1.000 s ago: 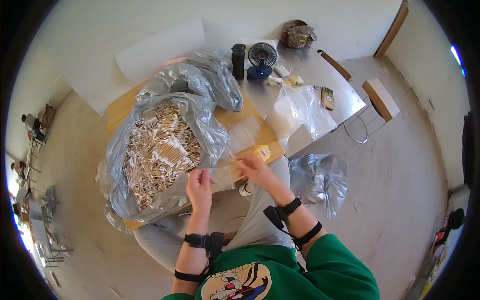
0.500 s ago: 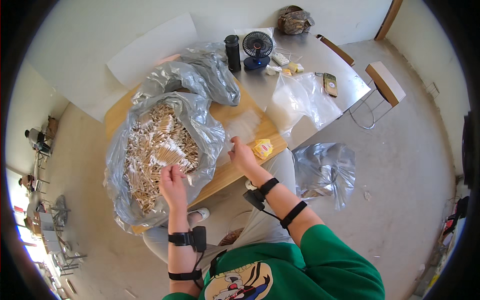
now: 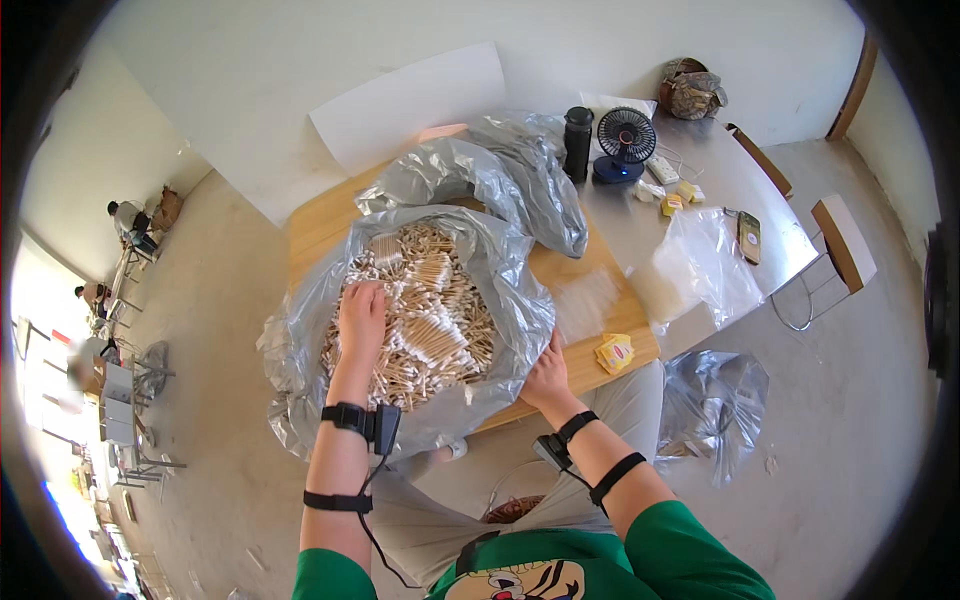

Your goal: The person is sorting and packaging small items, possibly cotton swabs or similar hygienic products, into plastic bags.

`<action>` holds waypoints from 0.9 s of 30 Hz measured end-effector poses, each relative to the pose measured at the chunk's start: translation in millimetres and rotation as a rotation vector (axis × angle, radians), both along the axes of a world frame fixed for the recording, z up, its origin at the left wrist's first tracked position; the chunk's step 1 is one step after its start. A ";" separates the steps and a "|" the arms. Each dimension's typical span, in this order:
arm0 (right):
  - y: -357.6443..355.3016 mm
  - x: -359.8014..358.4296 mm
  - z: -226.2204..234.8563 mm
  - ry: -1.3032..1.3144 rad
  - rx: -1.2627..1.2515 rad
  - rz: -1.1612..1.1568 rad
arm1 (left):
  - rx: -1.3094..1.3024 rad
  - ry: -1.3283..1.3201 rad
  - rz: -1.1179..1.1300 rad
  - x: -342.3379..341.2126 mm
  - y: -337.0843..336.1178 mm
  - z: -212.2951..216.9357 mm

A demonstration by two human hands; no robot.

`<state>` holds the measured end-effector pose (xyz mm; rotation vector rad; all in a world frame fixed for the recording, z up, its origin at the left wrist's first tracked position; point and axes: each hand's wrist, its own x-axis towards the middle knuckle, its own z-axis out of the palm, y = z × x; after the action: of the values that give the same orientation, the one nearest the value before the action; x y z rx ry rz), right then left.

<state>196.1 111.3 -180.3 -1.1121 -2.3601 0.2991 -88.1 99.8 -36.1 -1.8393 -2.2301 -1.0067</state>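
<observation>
Table point(image 3: 320, 235): wooden top with a grey metal stretch to the right, carrying all the goods listed. Large bag point(image 3: 500, 300): clear-grey plastic, mouth rolled wide open, sitting at the near edge of the table in front of the person; it is heaped nearly full with cotton swabs point(image 3: 430, 320), pale wooden sticks with white tips, some loose and crisscrossed, some in neat bundles. Judged from the heap, most of the stock is unsorted and in the bag; nothing counted out shows on the table beside it, so the work looks early or mid-way. Second bag point(image 3: 500, 175): same plastic, crumpled and sagging, just behind the first. Small clear bags point(image 3: 710, 260): a loose pile to the right, apparently empty. Third plastic bag point(image 3: 715, 400): on the floor, right of the person's knee. Left hand point(image 3: 362, 312): inside the large bag, palm down, fingers spread flat on the swabs at the left of the heap, gripping nothing that can be seen. Right hand point(image 3: 548, 372): open, fingers pressed against the outside of the bag's near right wall, steadying it. Yellow packet point(image 3: 613, 352): small, flat, on the table edge just right of that hand.
</observation>
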 end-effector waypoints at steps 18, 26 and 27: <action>-0.6 -0.4 14.8 0.078 0.096 -0.022 | -0.300 0.087 -0.006 -66.8 100.4 -48.7; -8.5 -3.1 19.5 0.111 0.133 -0.104 | -0.093 -0.173 0.027 -59.8 65.1 -22.1; -5.4 -1.2 19.3 0.105 0.168 -0.089 | 0.001 -0.233 0.062 -53.7 57.4 -17.2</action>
<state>195.0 105.9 -161.0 -1.0901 -2.1922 0.1217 -141.8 157.2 -53.3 -1.7196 -2.3953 -1.2688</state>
